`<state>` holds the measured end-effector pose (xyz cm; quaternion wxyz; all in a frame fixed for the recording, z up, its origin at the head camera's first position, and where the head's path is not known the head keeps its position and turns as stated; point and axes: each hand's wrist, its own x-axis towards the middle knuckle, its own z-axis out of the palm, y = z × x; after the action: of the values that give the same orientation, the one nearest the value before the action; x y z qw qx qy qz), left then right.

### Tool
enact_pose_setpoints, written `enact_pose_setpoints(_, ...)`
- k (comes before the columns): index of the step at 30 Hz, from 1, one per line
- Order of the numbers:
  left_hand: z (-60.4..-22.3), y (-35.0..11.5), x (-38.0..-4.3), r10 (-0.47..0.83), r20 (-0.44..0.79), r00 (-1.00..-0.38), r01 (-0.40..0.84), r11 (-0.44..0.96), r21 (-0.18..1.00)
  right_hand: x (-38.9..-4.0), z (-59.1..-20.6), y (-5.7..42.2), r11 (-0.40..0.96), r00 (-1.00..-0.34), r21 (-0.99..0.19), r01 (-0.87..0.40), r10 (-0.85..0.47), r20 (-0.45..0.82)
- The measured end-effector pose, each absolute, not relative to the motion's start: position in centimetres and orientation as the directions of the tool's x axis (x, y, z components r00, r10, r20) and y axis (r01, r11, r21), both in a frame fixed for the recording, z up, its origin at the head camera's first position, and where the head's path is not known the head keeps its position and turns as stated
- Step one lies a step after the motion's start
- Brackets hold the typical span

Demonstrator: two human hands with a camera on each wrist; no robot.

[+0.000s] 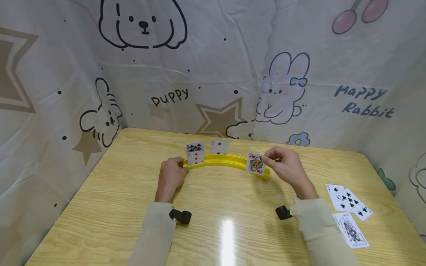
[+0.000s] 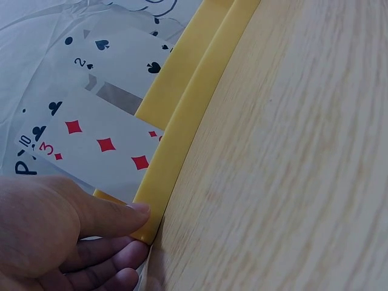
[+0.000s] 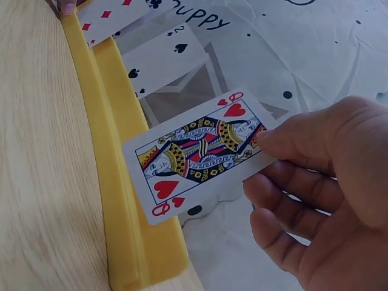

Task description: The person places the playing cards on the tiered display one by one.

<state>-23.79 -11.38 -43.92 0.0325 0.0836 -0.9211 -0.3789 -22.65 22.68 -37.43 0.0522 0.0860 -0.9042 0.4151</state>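
Observation:
A curved yellow card holder (image 1: 217, 160) stands on the wooden table. My left hand (image 1: 171, 177) grips its left end, thumb on the front wall and fingers curled below in the left wrist view. Beside that hand the three of diamonds (image 2: 104, 142) stands in the holder, with a ten of clubs (image 1: 194, 147) partly hidden behind it. A two of spades (image 3: 163, 60) stands farther along, toward the middle. My right hand (image 1: 287, 166) pinches the queen of hearts (image 3: 200, 154) by its upper corner. The card's lower edge overlaps the holder near its right end.
On the table's right side lie two face-up club cards (image 1: 357, 205), overlapping. A card with a black-and-white picture (image 1: 352, 231) lies nearer, on top of others, close to the right sleeve. Behind the table hangs a printed cloth (image 1: 206, 74).

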Motion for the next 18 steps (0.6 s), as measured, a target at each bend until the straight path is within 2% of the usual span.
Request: enact_pose_setpoints(18,-44.0,-11.3,-23.6,-0.177,0.001,-0.984,-0.124,0.695,0.708,-24.7,-38.0,20.2,0.581,-0.970,-0.778,-0.240,-0.177,0.168)
